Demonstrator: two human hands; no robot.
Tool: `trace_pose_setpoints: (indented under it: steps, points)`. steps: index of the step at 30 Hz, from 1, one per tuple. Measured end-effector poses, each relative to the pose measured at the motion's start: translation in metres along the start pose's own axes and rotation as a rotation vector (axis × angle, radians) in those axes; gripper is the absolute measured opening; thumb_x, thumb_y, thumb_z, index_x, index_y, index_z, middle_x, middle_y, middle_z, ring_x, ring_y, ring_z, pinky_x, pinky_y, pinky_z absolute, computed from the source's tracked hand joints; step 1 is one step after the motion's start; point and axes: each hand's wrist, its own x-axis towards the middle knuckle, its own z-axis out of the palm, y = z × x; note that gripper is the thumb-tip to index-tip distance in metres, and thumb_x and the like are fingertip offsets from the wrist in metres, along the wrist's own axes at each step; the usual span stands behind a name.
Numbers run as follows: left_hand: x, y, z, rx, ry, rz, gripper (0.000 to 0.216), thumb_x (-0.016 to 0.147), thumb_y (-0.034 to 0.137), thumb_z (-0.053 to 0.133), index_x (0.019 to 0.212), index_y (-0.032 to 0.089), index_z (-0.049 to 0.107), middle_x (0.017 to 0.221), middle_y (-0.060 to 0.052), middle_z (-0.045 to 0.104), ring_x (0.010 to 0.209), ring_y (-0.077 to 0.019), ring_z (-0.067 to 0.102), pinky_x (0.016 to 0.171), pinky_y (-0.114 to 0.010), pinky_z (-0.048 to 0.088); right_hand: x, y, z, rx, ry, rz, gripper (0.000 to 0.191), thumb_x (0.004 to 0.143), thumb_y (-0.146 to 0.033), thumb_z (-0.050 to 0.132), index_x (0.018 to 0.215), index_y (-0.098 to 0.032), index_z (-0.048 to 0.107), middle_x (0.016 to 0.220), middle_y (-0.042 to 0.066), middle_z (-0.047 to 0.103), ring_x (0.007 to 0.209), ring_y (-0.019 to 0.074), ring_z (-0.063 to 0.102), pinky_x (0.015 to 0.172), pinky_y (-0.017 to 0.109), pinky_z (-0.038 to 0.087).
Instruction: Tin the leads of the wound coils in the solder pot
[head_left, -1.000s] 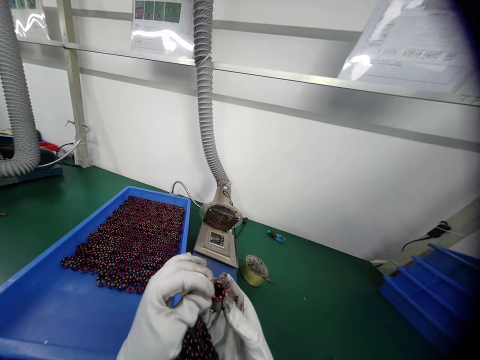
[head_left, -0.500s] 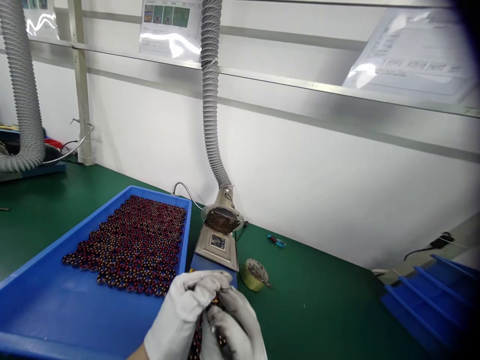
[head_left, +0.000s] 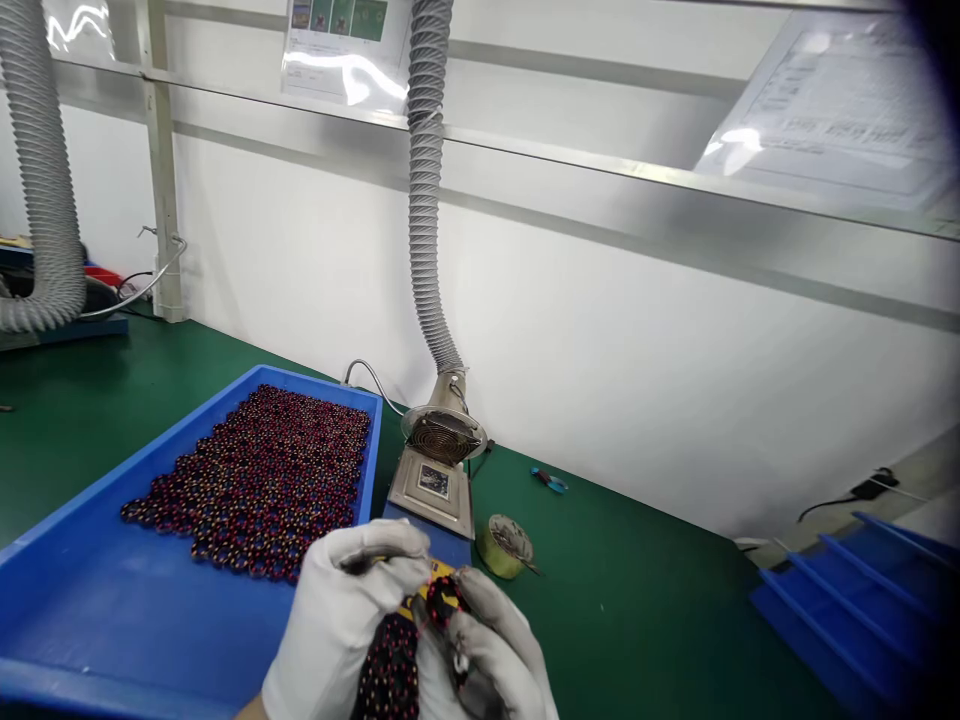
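Note:
Between my white-gloved hands is a stack of black wire-wound rings (head_left: 388,668) dotted with red and copper. My left hand (head_left: 337,615) is closed beside the stack and seems to hold it; some of its fingers are hidden. My right hand (head_left: 506,640) pinches a single black wound ring (head_left: 444,600) with red dots between thumb and fingers. A dark, slim object with a metallic glint also shows in my right hand, too covered to name. Many similar wound rings (head_left: 277,470) lie in close rows in a blue tray (head_left: 150,610) to the left.
Beyond my hands stands a square metal-topped device (head_left: 433,490) under an extraction hose (head_left: 426,200) with a round hood. A round tin (head_left: 507,547) and small blue-handled cutters (head_left: 548,481) sit to its right. Blue slotted racks (head_left: 847,600) stand far right on the green bench.
My hands have moved slightly apart. The ring pinched in my right hand shows more plainly now, and more of the ring stack is visible. The view has shifted a little.

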Motion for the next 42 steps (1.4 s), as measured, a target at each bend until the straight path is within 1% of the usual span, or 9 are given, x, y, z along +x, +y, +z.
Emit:
trace_pose_setpoints:
  steps: [3, 8, 12, 16, 21, 26, 32, 37, 42]
  points:
    - [0.001, 0.004, -0.006, -0.051, 0.009, 0.063, 0.019, 0.056, 0.01, 0.068, 0.071, 0.021, 0.072, 0.075, -0.001, 0.071, 0.065, -0.0127, 0.063, 0.062, -0.019, 0.05, 0.001, 0.003, 0.007, -0.042, 0.053, -0.084, 0.024, 0.064, -0.002, 0.07, 0.076, -0.02, 0.058, 0.094, 0.006, 0.066, 0.081, 0.0209, 0.065, 0.068, 0.034, 0.056]
    - [0.002, 0.014, -0.001, 0.056, -0.16, -0.147, 0.018, 0.057, 0.013, 0.069, 0.074, 0.017, 0.071, 0.074, -0.003, 0.072, 0.064, -0.0125, 0.062, 0.06, -0.019, 0.049, 0.001, 0.005, 0.008, -0.014, 0.0, -0.09, 0.024, 0.067, -0.005, 0.069, 0.081, -0.02, 0.055, 0.096, 0.007, 0.064, 0.083, 0.0216, 0.064, 0.064, 0.032, 0.055]
    - [0.002, 0.015, -0.002, 0.076, -0.079, -0.085, 0.01, 0.058, 0.01, 0.066, 0.066, 0.016, 0.07, 0.064, -0.001, 0.07, 0.06, -0.0111, 0.061, 0.058, -0.017, 0.049, -0.001, 0.003, 0.01, -0.006, -0.023, -0.082, 0.02, 0.068, -0.007, 0.068, 0.078, -0.02, 0.056, 0.096, 0.006, 0.063, 0.083, 0.0203, 0.063, 0.072, 0.035, 0.054]
    - [0.002, 0.019, -0.01, 0.066, 0.031, 0.037, 0.018, 0.063, 0.015, 0.065, 0.08, 0.018, 0.07, 0.072, -0.001, 0.071, 0.065, -0.01, 0.061, 0.062, -0.015, 0.048, -0.002, 0.001, 0.012, -0.026, -0.026, -0.071, 0.02, 0.068, -0.006, 0.066, 0.077, -0.021, 0.055, 0.095, 0.006, 0.063, 0.084, 0.0203, 0.063, 0.076, 0.035, 0.052]
    - [-0.003, 0.019, -0.006, 0.238, -0.171, -0.113, 0.009, 0.064, 0.015, 0.067, 0.073, 0.016, 0.069, 0.073, 0.0, 0.068, 0.069, -0.0112, 0.059, 0.062, -0.016, 0.047, 0.001, 0.004, 0.009, 0.008, -0.105, -0.158, 0.025, 0.067, -0.002, 0.065, 0.08, -0.022, 0.058, 0.098, 0.004, 0.063, 0.085, 0.0187, 0.062, 0.071, 0.029, 0.053]
    - [0.002, 0.01, -0.004, 0.087, -0.009, -0.085, 0.009, 0.059, 0.008, 0.068, 0.063, 0.016, 0.069, 0.064, 0.001, 0.068, 0.061, -0.0089, 0.06, 0.061, -0.013, 0.048, 0.0, 0.004, 0.007, 0.022, -0.125, -0.155, 0.023, 0.068, -0.004, 0.066, 0.081, -0.022, 0.059, 0.097, 0.005, 0.062, 0.087, 0.0214, 0.063, 0.068, 0.032, 0.054]
    - [0.009, 0.007, -0.023, -0.171, 0.169, 0.144, 0.017, 0.062, 0.013, 0.072, 0.075, 0.024, 0.072, 0.073, 0.001, 0.074, 0.063, -0.0111, 0.066, 0.063, -0.016, 0.053, 0.002, -0.001, 0.009, 0.025, -0.099, -0.044, 0.025, 0.066, -0.005, 0.068, 0.079, -0.022, 0.055, 0.093, 0.006, 0.062, 0.08, 0.0207, 0.064, 0.067, 0.034, 0.054]
    - [-0.002, 0.019, -0.036, 0.014, 0.135, 0.242, 0.021, 0.065, 0.012, 0.071, 0.079, 0.028, 0.072, 0.082, 0.002, 0.074, 0.07, -0.0122, 0.068, 0.065, -0.015, 0.054, 0.011, 0.001, 0.006, 0.15, -0.148, 0.056, 0.03, 0.065, -0.005, 0.068, 0.087, -0.022, 0.057, 0.091, 0.005, 0.064, 0.085, 0.0182, 0.063, 0.073, 0.031, 0.053]
    - [-0.01, 0.021, -0.061, 0.728, -0.095, 0.4, 0.015, 0.067, 0.02, 0.07, 0.08, 0.027, 0.071, 0.09, 0.0, 0.072, 0.092, -0.0162, 0.063, 0.082, -0.02, 0.05, 0.021, 0.017, -0.006, 0.227, -0.271, 0.312, 0.023, 0.065, -0.012, 0.07, 0.085, -0.021, 0.065, 0.09, 0.008, 0.07, 0.082, 0.022, 0.067, 0.07, 0.032, 0.056]
